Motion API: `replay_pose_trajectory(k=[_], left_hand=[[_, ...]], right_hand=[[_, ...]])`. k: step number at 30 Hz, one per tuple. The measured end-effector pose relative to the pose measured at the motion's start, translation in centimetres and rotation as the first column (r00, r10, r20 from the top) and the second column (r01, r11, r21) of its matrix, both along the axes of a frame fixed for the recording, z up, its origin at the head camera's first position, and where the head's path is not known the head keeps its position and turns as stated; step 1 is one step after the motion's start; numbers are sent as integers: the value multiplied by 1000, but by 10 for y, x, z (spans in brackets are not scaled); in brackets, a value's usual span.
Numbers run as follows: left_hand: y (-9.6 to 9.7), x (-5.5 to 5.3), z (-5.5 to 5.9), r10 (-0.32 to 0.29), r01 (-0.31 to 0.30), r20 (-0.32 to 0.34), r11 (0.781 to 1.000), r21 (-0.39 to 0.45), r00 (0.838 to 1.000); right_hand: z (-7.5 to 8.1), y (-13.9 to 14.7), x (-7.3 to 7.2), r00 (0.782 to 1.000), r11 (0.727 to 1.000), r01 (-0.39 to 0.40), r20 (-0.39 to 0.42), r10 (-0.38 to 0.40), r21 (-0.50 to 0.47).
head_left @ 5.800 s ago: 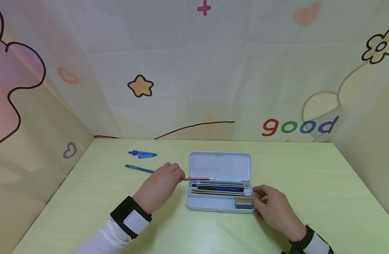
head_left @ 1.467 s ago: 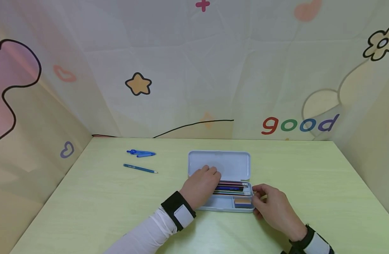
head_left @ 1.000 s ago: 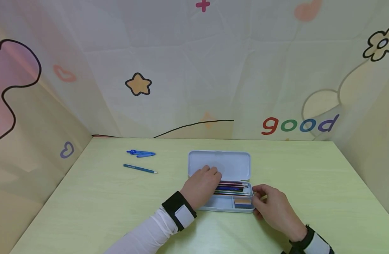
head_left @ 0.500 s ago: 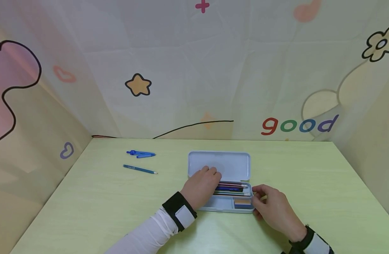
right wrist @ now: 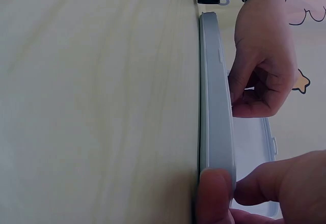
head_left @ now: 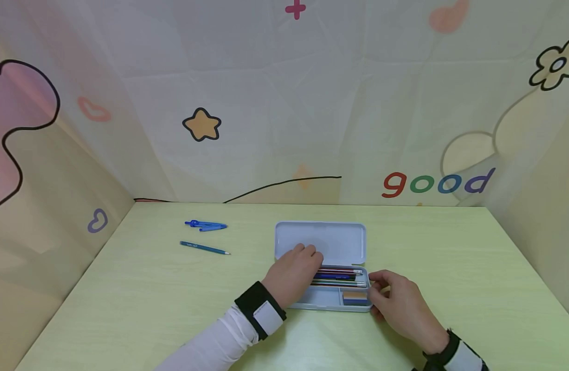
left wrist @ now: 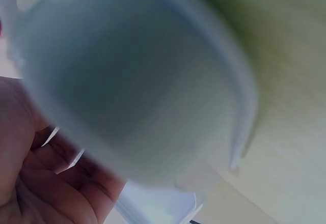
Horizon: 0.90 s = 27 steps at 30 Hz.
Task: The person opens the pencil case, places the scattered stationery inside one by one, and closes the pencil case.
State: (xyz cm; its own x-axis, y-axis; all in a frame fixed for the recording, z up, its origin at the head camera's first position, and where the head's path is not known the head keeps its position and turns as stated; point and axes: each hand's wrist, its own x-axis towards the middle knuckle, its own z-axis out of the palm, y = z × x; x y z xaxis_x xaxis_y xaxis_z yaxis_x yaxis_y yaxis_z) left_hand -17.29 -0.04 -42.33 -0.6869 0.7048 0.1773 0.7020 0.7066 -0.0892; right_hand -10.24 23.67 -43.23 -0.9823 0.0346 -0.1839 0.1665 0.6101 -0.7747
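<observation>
One open pencil case (head_left: 341, 241), with one drawing compass (head_left: 205, 225) and one blue pencil (head_left: 204, 248) to its left, is being pinched at its right end by the right hand (head_left: 402, 304). Pencils (head_left: 341, 283) inside are being partly hidden by the curled left hand (head_left: 294, 273), whose hold cannot be made out.

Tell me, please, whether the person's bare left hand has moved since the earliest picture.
Yes, rightward: against the open pale-blue rectangular pencil case, the left hand went from left of it to over its left part.
</observation>
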Motion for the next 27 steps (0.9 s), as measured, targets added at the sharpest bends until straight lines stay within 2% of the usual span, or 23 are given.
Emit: replay_pose_trajectory(k=[11,19,27], left_hand=[[-10,3,11,-24,25,-11,999,37,1000],[-21,6,21,-17,16,16,998,65,1000],[-35,7,29,-5,7,-20,995,99,1000]], right_hand=[[1,-1,0,1000,1000,-1,6,1,9],[0,-1,0,1000,1000,-4,-4,4,10],[0,-1,1,1000,1000,-7,-22,8,5]])
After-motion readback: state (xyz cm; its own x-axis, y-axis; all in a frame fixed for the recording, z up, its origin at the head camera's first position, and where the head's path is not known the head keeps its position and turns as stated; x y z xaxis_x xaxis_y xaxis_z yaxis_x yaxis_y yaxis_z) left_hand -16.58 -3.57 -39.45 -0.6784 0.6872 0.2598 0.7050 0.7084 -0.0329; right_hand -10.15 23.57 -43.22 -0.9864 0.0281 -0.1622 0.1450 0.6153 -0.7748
